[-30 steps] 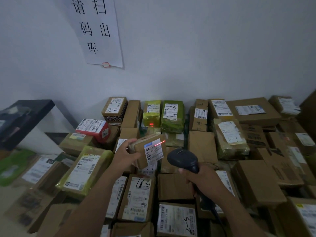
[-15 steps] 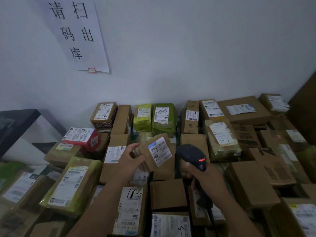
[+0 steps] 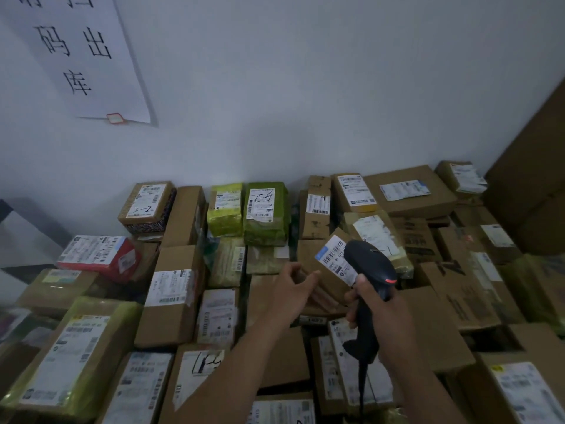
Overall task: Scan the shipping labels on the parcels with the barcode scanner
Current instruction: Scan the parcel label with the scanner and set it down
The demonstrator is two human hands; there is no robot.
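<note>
Viewed from my remote station: the left hand (image 3: 292, 290) holds a small brown parcel (image 3: 325, 284) tilted above the middle of a heap of parcels (image 3: 171, 319). The thumb sits on the parcel's near-left edge and the fingers curl beneath it. Blur softens that grip, so I read it as a hold only with some caution.

The parcel's white shipping label (image 3: 334, 260) faces up and toward the camera, its barcode rows visible, its lower right corner hidden behind the barcode scanner (image 3: 371, 267). The right hand (image 3: 379, 310) has its fingers wrapped tight round the black scanner's handle, just right of the parcel. The scanner's head stands upright beside the label, a red light glowing on its rear, and its cable drops toward the heap's near edge.

The surface carrying the boxes is buried from sight. At the heap's far edge, against the white wall (image 3: 305, 87), stand two green-wrapped parcels (image 3: 266, 215) side by side. A brown box marked "3-2" (image 3: 146, 203) sits toward the far left corner, and a red parcel (image 3: 97, 255) lies nearer, along the left edge. A paper sign with handwritten characters (image 3: 76, 56) hangs on the wall above the far left — a tall sheet of cardboard (image 3: 535, 179) leans at the right edge.
</note>
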